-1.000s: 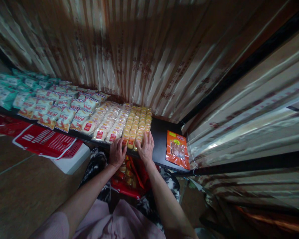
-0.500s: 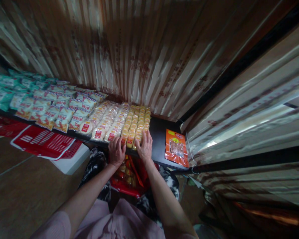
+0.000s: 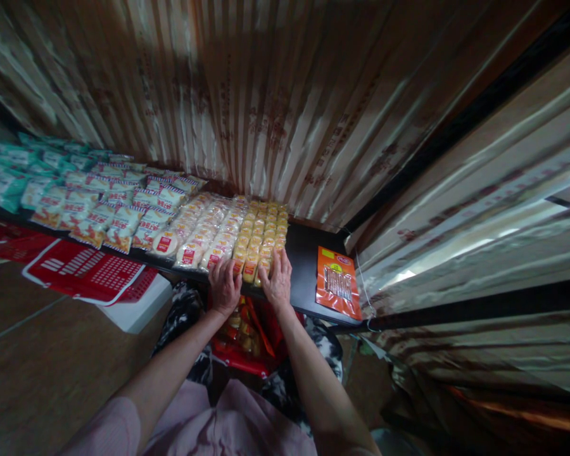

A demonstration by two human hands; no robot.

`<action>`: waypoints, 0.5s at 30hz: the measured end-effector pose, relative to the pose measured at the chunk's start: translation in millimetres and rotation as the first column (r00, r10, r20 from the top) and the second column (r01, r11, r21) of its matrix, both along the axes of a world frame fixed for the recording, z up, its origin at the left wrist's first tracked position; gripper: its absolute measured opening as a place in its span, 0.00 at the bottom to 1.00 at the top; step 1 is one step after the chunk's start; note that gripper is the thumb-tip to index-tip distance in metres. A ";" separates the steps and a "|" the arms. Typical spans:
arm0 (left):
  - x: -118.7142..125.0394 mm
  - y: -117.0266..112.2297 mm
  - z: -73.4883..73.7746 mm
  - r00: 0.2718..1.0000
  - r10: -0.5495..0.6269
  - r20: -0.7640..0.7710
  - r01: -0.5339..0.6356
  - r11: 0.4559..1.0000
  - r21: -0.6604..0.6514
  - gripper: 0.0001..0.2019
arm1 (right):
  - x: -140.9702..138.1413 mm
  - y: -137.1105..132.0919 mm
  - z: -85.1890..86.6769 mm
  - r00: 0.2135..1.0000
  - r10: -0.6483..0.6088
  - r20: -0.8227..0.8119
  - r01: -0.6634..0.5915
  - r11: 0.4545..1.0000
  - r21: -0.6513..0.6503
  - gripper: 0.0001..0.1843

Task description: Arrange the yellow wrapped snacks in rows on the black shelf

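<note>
Both hands [image 3: 276, 283] unclenched, bent fingers [image 3: 230, 271] against glossy, film-wrapped, rounded yellow packs [image 3: 255, 242] on a smooth black shelf [image 3: 304, 263]

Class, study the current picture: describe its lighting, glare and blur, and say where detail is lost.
Head view: dim overall, nearly black at the lower right; head view: bright streaks on the right-hand curtain; head view: shiny wrappers on the white packets, fine print unreadable on the yellow packets; head view: teal packets look soft at the left edge.
</note>
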State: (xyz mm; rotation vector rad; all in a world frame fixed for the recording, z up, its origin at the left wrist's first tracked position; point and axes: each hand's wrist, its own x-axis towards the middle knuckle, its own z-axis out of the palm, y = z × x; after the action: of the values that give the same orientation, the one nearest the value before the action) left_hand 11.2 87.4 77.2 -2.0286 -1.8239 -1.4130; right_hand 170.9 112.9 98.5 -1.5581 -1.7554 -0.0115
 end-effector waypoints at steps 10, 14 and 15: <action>3.3 3.7 0.6 0.997 0.030 -0.076 -0.027 0.999 0.039 0.22 | 1.2 1.0 -2.3 1.000 -0.004 0.025 0.004 1.000 -0.007 0.31; 4.1 4.4 -3.4 0.991 0.020 -0.134 -0.018 1.000 0.017 0.23 | 1.4 0.6 -2.0 1.000 -0.003 0.026 0.003 1.000 0.002 0.31; 3.9 4.3 -3.8 0.991 0.018 -0.135 -0.017 1.000 0.010 0.23 | 1.4 0.6 -1.9 1.000 -0.003 0.028 0.003 1.000 0.004 0.31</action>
State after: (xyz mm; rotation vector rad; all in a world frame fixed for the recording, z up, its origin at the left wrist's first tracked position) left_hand 15.2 91.7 73.5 -2.0437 -1.7724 -1.2435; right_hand 172.3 113.5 96.6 -1.5648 -1.7737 -0.0385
